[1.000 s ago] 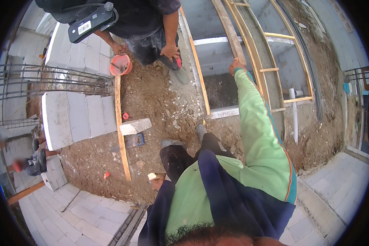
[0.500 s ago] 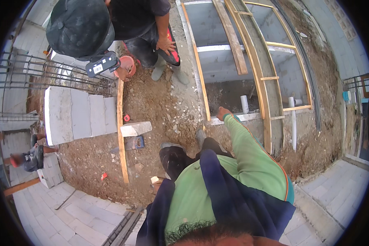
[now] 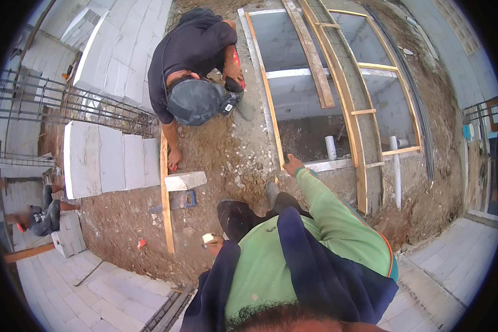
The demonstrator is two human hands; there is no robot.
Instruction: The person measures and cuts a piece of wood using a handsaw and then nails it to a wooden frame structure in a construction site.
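Observation:
My left hand (image 3: 214,247), close to my dark vest, is closed round a small pale block piece (image 3: 208,238). My right arm, in a green sleeve, reaches forward to the near left corner of a pit. There my right hand (image 3: 294,165) is closed beside the lower end of a thin wooden strip (image 3: 264,77) along the pit's edge. A small dark spot shows at its fingertips; what it holds, if anything, I cannot make out. A crouching co-worker in a dark cap (image 3: 195,102) reaches one hand (image 3: 174,159) to the ground near a white block (image 3: 185,181).
A handsaw with a blue handle (image 3: 189,198) lies by a wooden batten (image 3: 166,205). Stacked white blocks (image 3: 110,157) and rebar cages (image 3: 66,99) stand left. Planks (image 3: 310,52) span the block-walled pits; white pipes (image 3: 397,177) stick up. Another person (image 3: 44,216) sits far left.
My right hand has moved slightly left and nearer, to the strip's end. The co-worker has bent down, moved nearer and reached to the ground by the red tape measure. My left hand stays about put.

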